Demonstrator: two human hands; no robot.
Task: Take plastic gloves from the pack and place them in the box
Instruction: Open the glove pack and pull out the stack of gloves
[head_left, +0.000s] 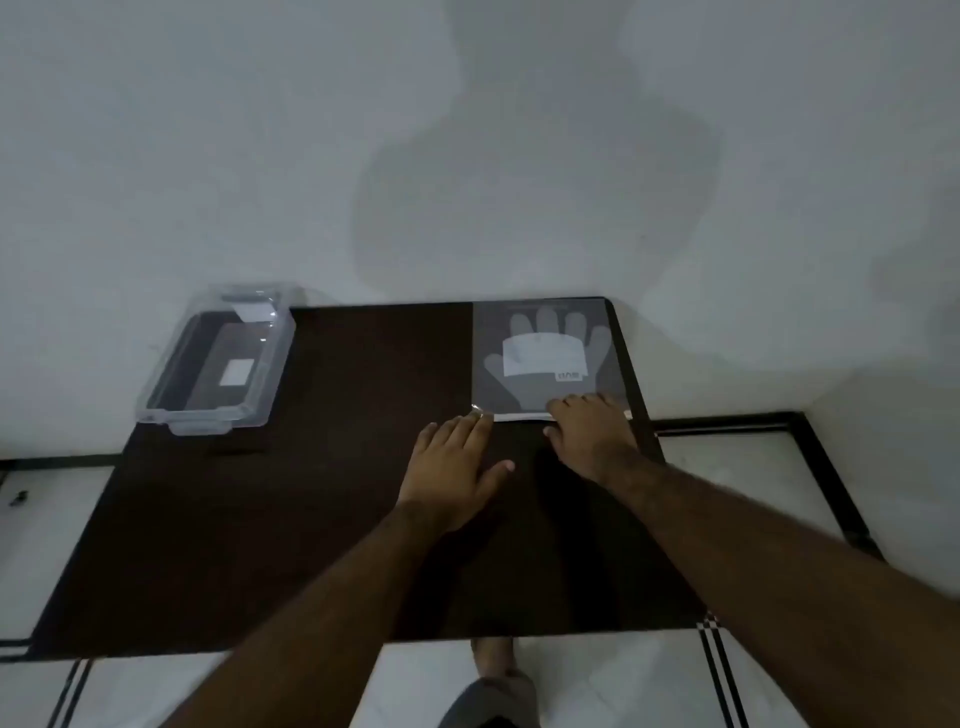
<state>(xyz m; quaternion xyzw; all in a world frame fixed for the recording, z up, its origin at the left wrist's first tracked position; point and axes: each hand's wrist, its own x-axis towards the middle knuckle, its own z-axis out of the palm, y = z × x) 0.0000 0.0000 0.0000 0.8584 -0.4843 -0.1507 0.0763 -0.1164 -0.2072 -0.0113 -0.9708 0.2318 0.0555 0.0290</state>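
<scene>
On a dark wooden table (322, 519) set against a pale wall, a person begins unpacking plastic gloves. At the far left corner stands the clear plastic box (218, 364), lid off or tipped back, nothing but a white label showing inside it; no glove has reached it yet. At the far right corner the flat pack of gloves (545, 353) lies sealed-looking, a glove outline visible through its film. Both hands rest at its near edge: the right hand (592, 436) lies flat, fingers spread over the flap; the left hand (452, 462), fingers extended, touches the corner, gripping nothing visibly. Opening, drawing out and transferring all appear to remain.
</scene>
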